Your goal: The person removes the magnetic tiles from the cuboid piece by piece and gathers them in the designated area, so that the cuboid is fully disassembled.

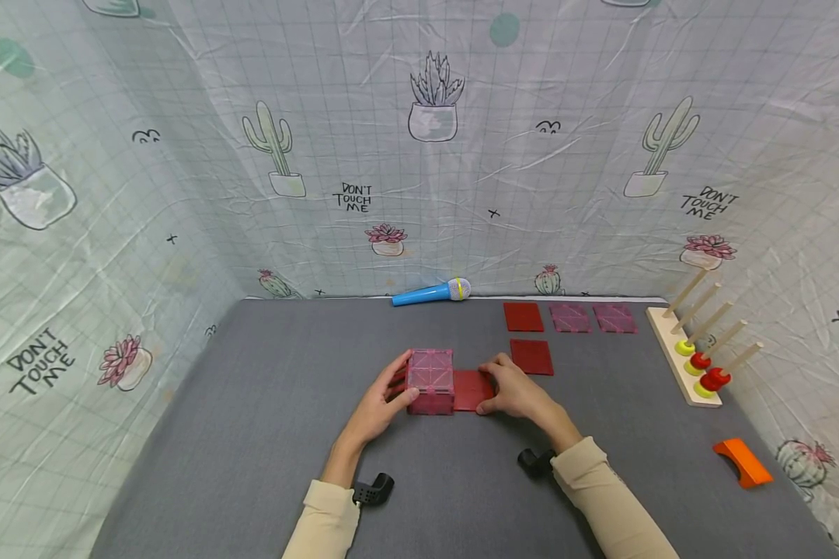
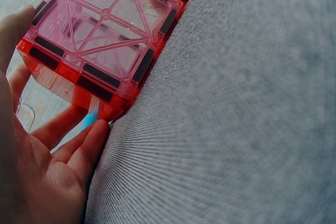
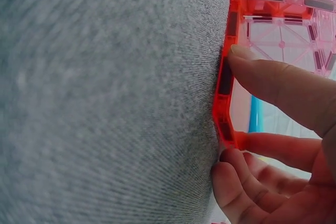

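A see-through cube of pink and red magnetic tiles (image 1: 430, 380) stands on the table in the middle of the head view. My left hand (image 1: 374, 407) holds it from the left, thumb at the near side and fingers around the far side. A red magnetic tile (image 1: 471, 390) lies flat against the cube's right side. Its right edge is gripped by my right hand (image 1: 520, 394), with the thumb on the near edge and the fingers at the far corner. In the right wrist view, the tile's red rim (image 3: 224, 82) rests on the grey cloth beside the cube.
Two loose red tiles (image 1: 523, 317) and two pink tiles (image 1: 593, 318) lie at the back right. A blue toy microphone (image 1: 430, 293) lies by the back wall. On the right are a wooden peg stand (image 1: 678, 357) with coloured rings and an orange arch block (image 1: 743, 463).
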Demonstrator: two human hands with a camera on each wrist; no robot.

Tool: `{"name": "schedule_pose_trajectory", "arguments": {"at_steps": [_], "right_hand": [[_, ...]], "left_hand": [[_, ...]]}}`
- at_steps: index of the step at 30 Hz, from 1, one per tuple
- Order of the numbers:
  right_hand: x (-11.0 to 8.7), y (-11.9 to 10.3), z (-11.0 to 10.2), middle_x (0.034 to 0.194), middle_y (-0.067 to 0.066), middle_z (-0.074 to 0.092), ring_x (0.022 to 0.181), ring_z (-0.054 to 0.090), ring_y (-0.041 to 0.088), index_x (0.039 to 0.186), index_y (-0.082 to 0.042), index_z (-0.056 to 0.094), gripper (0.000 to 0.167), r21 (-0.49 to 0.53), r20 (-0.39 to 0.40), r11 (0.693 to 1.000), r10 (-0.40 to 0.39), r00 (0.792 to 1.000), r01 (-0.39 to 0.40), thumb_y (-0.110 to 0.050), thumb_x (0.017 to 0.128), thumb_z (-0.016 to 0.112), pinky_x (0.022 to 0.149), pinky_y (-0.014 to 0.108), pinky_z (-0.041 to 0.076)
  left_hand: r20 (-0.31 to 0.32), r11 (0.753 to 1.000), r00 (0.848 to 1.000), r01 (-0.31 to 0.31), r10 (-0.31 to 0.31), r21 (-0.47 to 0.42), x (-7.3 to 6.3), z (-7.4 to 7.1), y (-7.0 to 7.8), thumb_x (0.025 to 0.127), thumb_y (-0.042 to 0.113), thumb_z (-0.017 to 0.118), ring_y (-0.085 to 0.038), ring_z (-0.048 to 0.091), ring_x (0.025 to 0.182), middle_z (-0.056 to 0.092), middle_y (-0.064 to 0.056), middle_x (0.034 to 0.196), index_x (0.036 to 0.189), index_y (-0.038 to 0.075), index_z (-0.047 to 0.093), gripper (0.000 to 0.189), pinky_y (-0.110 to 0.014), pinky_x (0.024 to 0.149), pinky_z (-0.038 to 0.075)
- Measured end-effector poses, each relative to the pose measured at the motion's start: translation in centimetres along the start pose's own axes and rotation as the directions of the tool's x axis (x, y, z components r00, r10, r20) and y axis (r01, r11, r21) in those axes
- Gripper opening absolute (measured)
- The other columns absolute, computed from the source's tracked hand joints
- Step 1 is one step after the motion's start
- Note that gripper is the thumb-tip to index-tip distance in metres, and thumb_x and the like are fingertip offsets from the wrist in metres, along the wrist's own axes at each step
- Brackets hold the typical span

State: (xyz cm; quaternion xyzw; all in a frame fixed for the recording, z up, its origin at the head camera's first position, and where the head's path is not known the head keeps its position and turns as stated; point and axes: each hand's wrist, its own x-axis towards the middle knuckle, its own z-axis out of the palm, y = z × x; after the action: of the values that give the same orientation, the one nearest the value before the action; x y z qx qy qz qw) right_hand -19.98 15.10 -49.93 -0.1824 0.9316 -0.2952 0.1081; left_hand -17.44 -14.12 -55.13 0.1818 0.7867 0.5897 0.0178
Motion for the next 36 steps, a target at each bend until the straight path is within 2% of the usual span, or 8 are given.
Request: {"name": "schedule_pose_trajectory", "arguments": {"at_steps": [6,11,17,22,26,29,32,36], "right_hand": [[0.0,-0.1,0.2,0.125,0.014,0.048,0.112,0.052,0.026,0.132,0.002,0.058,0.071,0.026,-0.017,0.997,0.078,0.997,-0.078,-0.023,0.074,0.089,0.092,0.046,0.054],[-0.1,-0.2,0.2,0.126,0.016,0.047,0.11,0.053,0.027,0.13,-0.001,0.057,0.069,0.045,-0.015,0.992,0.122,0.992,-0.121,-0.024,0.073,0.089,0.09,0.047,0.055],[-0.3,0.0,0.3,0.123,0.017,0.053,0.106,0.053,0.024,0.129,-0.001,0.056,0.071,0.032,-0.025,0.995,0.099,0.995,-0.098,-0.026,0.072,0.09,0.088,0.045,0.054],[-0.4,0.2,0.2,0.12,0.015,0.055,0.105,0.052,0.023,0.129,0.0,0.055,0.071,0.037,-0.041,0.996,0.086,0.995,-0.085,-0.025,0.072,0.09,0.088,0.045,0.052],[-0.6,0.5,0.2,0.117,0.014,0.056,0.102,0.053,0.022,0.128,0.001,0.056,0.068,0.029,-0.053,0.998,0.063,0.997,-0.061,-0.026,0.075,0.088,0.085,0.041,0.053],[-0.8,0.7,0.0,0.111,0.013,0.058,0.096,0.054,0.02,0.126,0.002,0.059,0.06,0.013,-0.062,0.999,0.043,0.997,-0.042,-0.026,0.079,0.084,0.076,0.035,0.052],[-1.0,0.7,-0.2,0.106,0.011,0.06,0.091,0.054,0.019,0.123,0.001,0.062,0.049,0.0,-0.063,0.999,0.04,0.997,-0.04,-0.025,0.085,0.08,0.073,0.033,0.05],[-1.3,0.7,-0.5,0.111,0.012,0.065,0.096,0.06,0.022,0.121,0.001,0.064,0.037,-0.018,-0.067,1.0,0.022,0.998,-0.023,-0.02,0.091,0.073,0.082,0.041,0.055]], "left_hand": [[0.001,1.0,1.0,0.009,-0.009,0.005,0.0,0.0,0.0,0.097,0.026,0.064,-0.022,0.043,0.143,0.04,0.002,0.158,0.156,0.041,0.03,0.069,-0.048,0.113,0.042],[0.005,1.0,1.0,-0.001,0.001,0.003,0.1,0.0,-0.1,0.098,0.025,0.064,-0.023,0.043,0.143,0.039,0.001,0.159,0.156,0.039,0.03,0.069,-0.047,0.113,0.042],[-0.001,0.999,0.999,-0.035,0.035,0.011,0.0,0.0,-0.1,0.098,0.025,0.064,-0.027,0.043,0.143,0.039,-0.001,0.159,0.157,0.035,0.031,0.068,-0.048,0.113,0.043],[-0.004,0.999,0.999,-0.032,0.032,0.014,0.0,0.1,0.0,0.098,0.024,0.064,-0.026,0.043,0.143,0.039,-0.001,0.16,0.157,0.035,0.03,0.069,-0.051,0.113,0.042],[-0.003,0.999,0.999,-0.039,0.039,0.031,0.0,0.1,-0.1,0.099,0.019,0.062,-0.029,0.042,0.143,0.038,-0.005,0.16,0.158,0.029,0.029,0.069,-0.054,0.112,0.042],[0.0,0.999,0.999,-0.039,0.039,0.026,0.0,0.2,-0.1,0.099,0.015,0.061,-0.035,0.04,0.144,0.035,-0.012,0.161,0.159,0.022,0.028,0.07,-0.058,0.112,0.04],[0.004,0.999,1.0,-0.031,0.031,0.016,0.1,0.2,0.0,0.099,0.013,0.06,-0.039,0.038,0.145,0.033,-0.016,0.162,0.16,0.017,0.026,0.07,-0.061,0.112,0.038],[0.004,1.0,1.0,-0.015,0.015,0.02,0.1,0.2,-0.1,0.099,0.015,0.061,-0.036,0.039,0.145,0.034,-0.013,0.162,0.16,0.021,0.027,0.07,-0.06,0.113,0.038]]}}
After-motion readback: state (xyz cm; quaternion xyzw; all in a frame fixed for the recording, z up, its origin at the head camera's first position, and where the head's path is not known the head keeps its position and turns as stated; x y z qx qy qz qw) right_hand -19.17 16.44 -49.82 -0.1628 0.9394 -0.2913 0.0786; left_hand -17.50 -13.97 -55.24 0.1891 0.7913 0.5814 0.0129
